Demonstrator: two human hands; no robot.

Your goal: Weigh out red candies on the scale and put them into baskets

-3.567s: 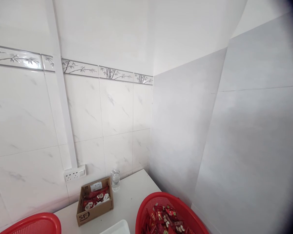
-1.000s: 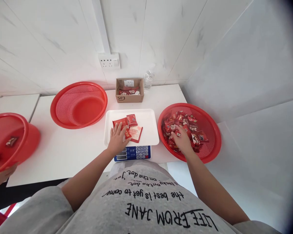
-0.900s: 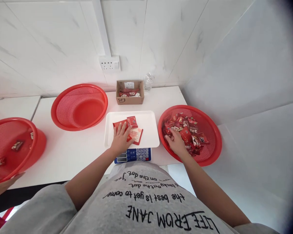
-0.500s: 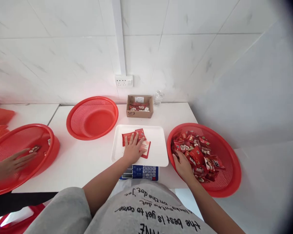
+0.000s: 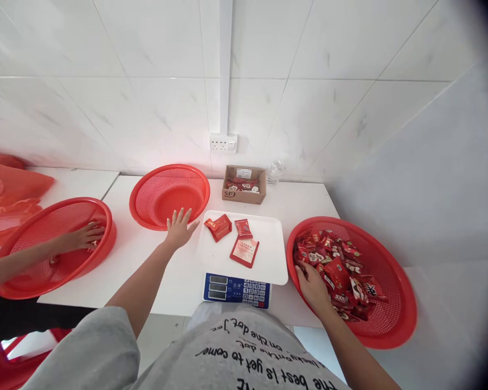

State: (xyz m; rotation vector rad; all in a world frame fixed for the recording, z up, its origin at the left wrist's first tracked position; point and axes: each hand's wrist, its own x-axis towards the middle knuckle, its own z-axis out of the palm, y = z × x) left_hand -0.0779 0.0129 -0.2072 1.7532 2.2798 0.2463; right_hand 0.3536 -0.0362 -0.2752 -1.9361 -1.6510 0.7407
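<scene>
My left hand [image 5: 179,232] is open, fingers spread, in the air between the left edge of the white tray [image 5: 264,268] and a red mesh basket [image 5: 140,203]. It holds nothing. On the tray lie a folded red packet [image 5: 220,227], a small red packet [image 5: 243,228] and a flat red packet with a pale label [image 5: 245,251]. The tray sits on a blue scale [image 5: 236,291]. My right hand [image 5: 314,287] reaches over the near left rim of the right red basket [image 5: 404,317], touching the heap of red snack packets [image 5: 336,273]. Its fingertips are partly hidden there.
A cardboard box [image 5: 244,195] with packets stands by the wall, beside a clear plastic cup [image 5: 275,172]. At the left, a co-worker's hand [image 5: 83,237] is inside another red basket [image 5: 57,213]. Red plastic bags [image 5: 14,189] lie behind it.
My left hand has lifted off the packets on the tray and moved left, uncovering them. My right hand stays at the right basket. The co-worker's hand reaches farther right. The view has shifted.
</scene>
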